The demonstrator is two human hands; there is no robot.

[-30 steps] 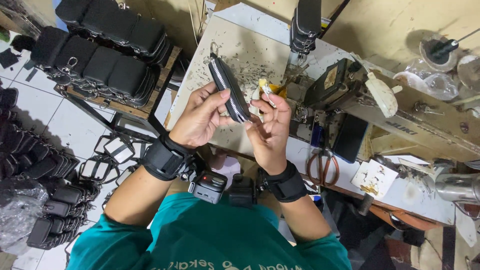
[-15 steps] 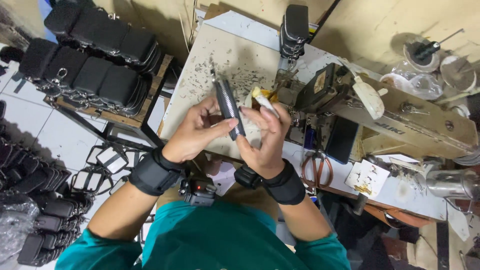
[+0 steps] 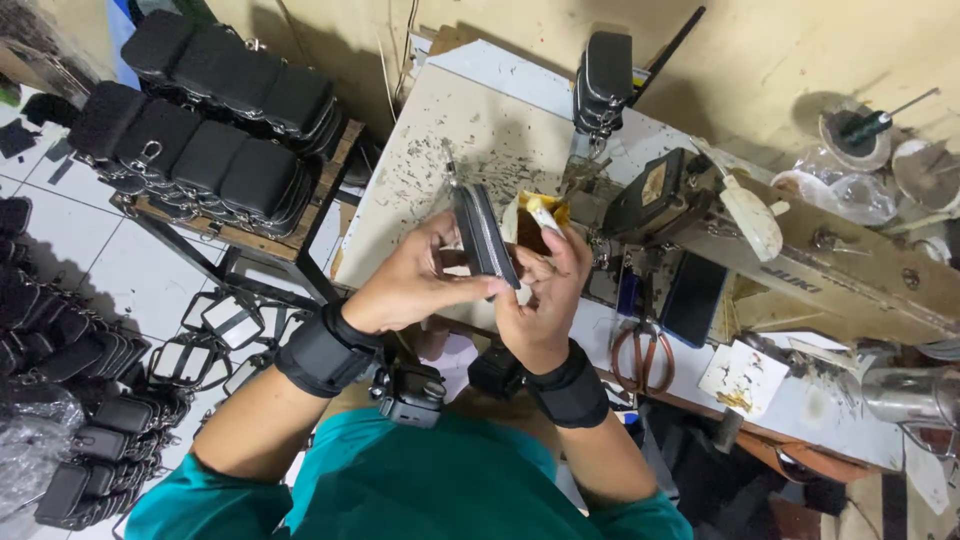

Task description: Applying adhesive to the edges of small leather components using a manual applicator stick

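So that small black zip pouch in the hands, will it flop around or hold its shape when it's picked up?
The black zip pouch probably keeps its shape: it stands edge-up between the left hand and right hand without sagging. It seems light, since fingertips alone steady it. The matching pouches stacked on the rack stay boxy too, which suggests semi-stiff walls.

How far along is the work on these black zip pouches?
Done, it seems: rows of black pouches stacked on the wooden rack, more on the floor. In hand: the left hand and right hand grip one zip pouch edge-up over the sewing table. Left: a few pouches by the sewing machine; their state is unclear.
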